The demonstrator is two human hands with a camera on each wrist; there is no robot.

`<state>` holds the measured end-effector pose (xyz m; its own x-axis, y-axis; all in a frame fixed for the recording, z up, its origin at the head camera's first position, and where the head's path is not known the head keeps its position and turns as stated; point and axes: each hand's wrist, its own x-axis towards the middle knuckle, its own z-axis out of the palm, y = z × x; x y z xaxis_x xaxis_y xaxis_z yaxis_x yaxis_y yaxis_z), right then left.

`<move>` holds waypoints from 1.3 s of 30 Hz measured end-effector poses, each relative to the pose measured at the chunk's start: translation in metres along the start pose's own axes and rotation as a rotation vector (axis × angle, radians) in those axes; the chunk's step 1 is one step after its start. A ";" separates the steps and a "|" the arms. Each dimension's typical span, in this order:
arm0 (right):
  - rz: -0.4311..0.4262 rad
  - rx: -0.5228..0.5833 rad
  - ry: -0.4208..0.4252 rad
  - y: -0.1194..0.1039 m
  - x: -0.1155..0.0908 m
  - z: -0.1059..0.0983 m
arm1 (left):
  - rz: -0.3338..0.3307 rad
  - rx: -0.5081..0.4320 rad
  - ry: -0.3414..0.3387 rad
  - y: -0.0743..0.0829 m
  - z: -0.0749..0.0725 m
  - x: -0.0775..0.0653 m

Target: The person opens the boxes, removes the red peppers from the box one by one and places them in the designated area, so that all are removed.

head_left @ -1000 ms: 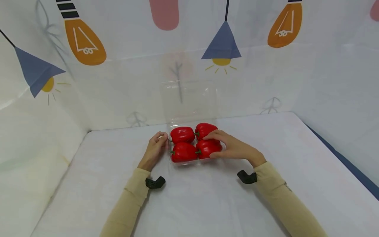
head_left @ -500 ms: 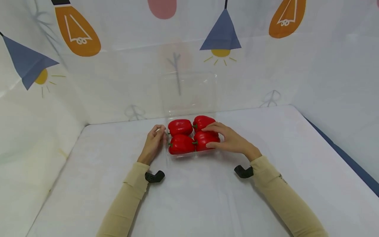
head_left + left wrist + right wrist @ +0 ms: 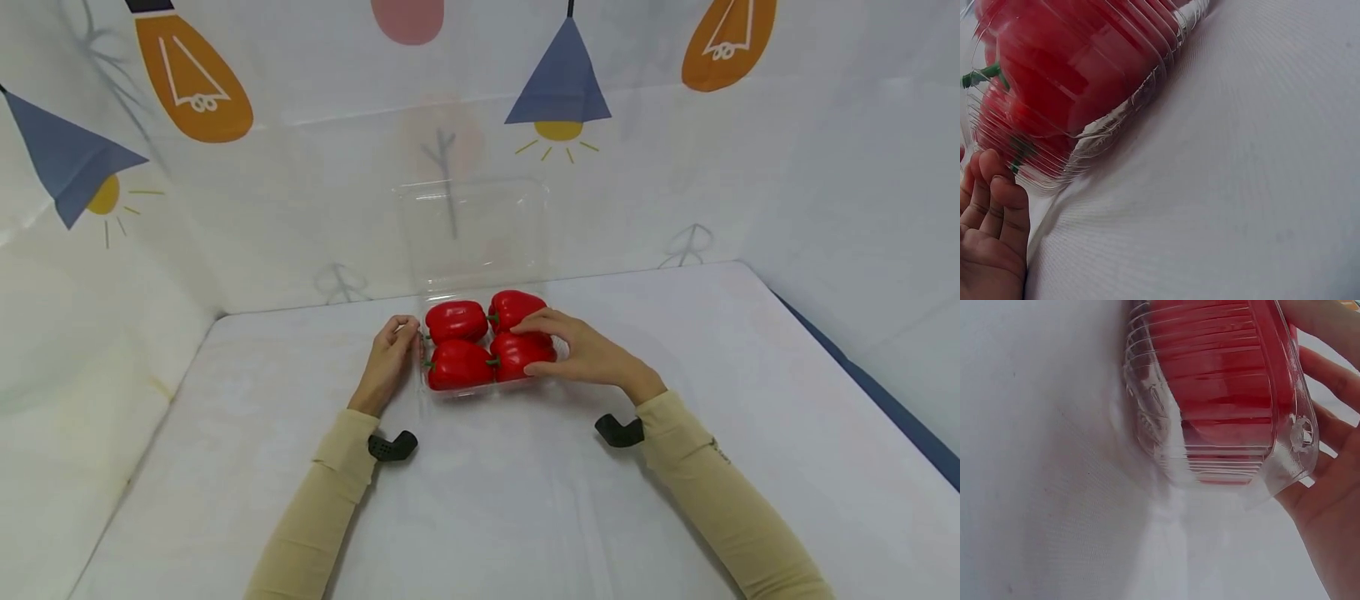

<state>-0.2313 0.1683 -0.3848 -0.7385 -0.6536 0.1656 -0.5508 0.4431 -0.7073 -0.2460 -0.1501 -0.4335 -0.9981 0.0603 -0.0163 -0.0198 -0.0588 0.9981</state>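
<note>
Several glossy red bell peppers with green stems fill a clear plastic container (image 3: 465,392), whose see-through lid (image 3: 477,233) stands raised at the back. My right hand (image 3: 596,354) curves over the front right bell pepper (image 3: 517,357), thumb at its near side and fingers across its top. In the right wrist view, the right hand (image 3: 1335,469) is behind the container's corner (image 3: 1300,440). My left hand (image 3: 387,362) holds the container's left edge. In the left wrist view, its bent fingers (image 3: 1011,209) meet the ribbed wall, and the thumb is mostly hidden.
A white cloth covers the table (image 3: 495,492). Behind it hangs a white curtain (image 3: 315,192) printed with lamps and bulbs, close to the raised lid. Black wrist-worn devices (image 3: 393,447) sit at both cuffs.
The head view has tilted down, so everything sits higher in the picture. The lid's upper left corner has shifted slightly left. Both hands keep their places at the container and the pepper.
</note>
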 end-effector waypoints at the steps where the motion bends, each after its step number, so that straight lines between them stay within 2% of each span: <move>1: -0.003 0.004 0.003 0.000 0.000 0.000 | 0.002 -0.002 0.002 -0.003 -0.001 0.002; 9: -0.027 0.055 0.048 0.003 0.000 0.003 | 0.052 0.027 0.014 -0.015 -0.002 0.007; 16: 0.014 0.117 0.094 0.004 -0.002 0.006 | 0.066 0.044 -0.014 -0.016 -0.003 0.004; 24: 0.013 0.127 0.111 -0.022 -0.004 -0.002 | 0.089 0.042 -0.022 -0.015 -0.004 0.005; 28: 0.005 0.122 0.124 -0.027 -0.006 -0.008 | 0.076 0.025 -0.033 -0.013 -0.004 0.005; 31: -0.006 0.141 0.146 -0.023 -0.006 -0.010 | 0.061 0.011 -0.041 -0.009 -0.003 0.003; 35: -0.029 0.176 0.168 -0.006 -0.004 -0.009 | 0.050 0.002 -0.038 0.001 0.000 -0.003; 39: -0.036 0.198 0.179 -0.002 -0.004 -0.010 | 0.043 -0.017 -0.041 0.003 0.001 -0.005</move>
<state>-0.2314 0.1764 -0.3770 -0.7862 -0.5405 0.2995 -0.5043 0.2811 -0.8165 -0.2409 -0.1494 -0.4300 -0.9947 0.0981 0.0292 0.0214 -0.0793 0.9966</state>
